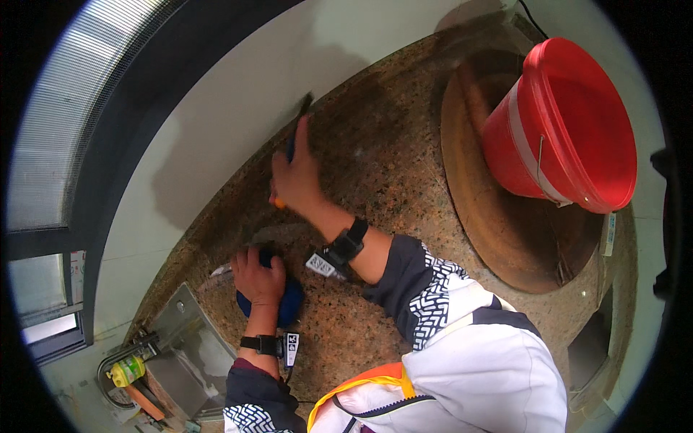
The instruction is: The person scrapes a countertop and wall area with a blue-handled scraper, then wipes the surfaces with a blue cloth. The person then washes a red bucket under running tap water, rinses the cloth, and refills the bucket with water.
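My right hand grips a slim tool with a dark blue handle and an orange end. Its dark tip, blurred, points at the angle where the speckled stone countertop meets the white wall. My index finger lies stretched along the handle. Lower down, my left hand is on a rounded dark blue object, its thumb and forefinger around a dark part of it. The palm covers much of that object, so its kind cannot be told. Both wrists wear black straps with printed marker tags.
A red plastic bucket with a wire handle stands, tilted in view, on a large round brown board. A steel sink is at lower left, beside a yellow-green bottle. A dark-framed window edges the left.
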The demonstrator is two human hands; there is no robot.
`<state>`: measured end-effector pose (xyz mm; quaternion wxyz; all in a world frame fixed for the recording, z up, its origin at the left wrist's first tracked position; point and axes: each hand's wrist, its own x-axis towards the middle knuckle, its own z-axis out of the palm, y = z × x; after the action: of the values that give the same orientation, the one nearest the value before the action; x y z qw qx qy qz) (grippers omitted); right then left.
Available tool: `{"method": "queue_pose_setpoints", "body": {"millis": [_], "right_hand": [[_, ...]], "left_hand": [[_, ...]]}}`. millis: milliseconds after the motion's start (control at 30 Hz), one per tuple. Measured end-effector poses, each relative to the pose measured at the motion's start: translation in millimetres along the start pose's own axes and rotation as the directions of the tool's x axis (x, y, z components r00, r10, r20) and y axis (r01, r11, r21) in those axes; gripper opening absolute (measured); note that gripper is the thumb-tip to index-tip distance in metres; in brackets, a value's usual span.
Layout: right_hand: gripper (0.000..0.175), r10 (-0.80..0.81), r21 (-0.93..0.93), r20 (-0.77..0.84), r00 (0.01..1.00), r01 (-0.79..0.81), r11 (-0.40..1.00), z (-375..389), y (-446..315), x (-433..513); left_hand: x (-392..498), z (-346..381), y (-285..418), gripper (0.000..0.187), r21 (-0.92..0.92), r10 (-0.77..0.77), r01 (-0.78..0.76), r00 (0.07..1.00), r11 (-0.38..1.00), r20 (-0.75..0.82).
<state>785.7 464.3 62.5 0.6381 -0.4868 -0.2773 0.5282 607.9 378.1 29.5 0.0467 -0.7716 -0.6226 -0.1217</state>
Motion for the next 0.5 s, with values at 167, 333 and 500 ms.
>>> {"method": "queue_pose_setpoints", "body": {"millis": [167,333,500], "right_hand": [[0.079,0.037,-0.142,0.11,0.993,-0.021,0.99,2.6,14.5,-5.6],[0.077,0.129,-0.086,0.232,0.964,-0.112,0.99,12.8,16.6,-17.2],[0.074,0.117,-0.474,0.283,0.952,0.033,0.88,-31.3,19.9,-34.5]], "left_hand": [[3.0,-3.8,3.3,0.033,-0.055,-0.003,0.004,1.0,0.998,0.023],[1.2,-2.0,4.5,0.033,-0.063,-0.025,0.024,1.0,0.998,-0.006],[-3.5,6.4,-8.1,0.032,-0.062,0.011,-0.014,0.998,0.998,-0.059]]}}
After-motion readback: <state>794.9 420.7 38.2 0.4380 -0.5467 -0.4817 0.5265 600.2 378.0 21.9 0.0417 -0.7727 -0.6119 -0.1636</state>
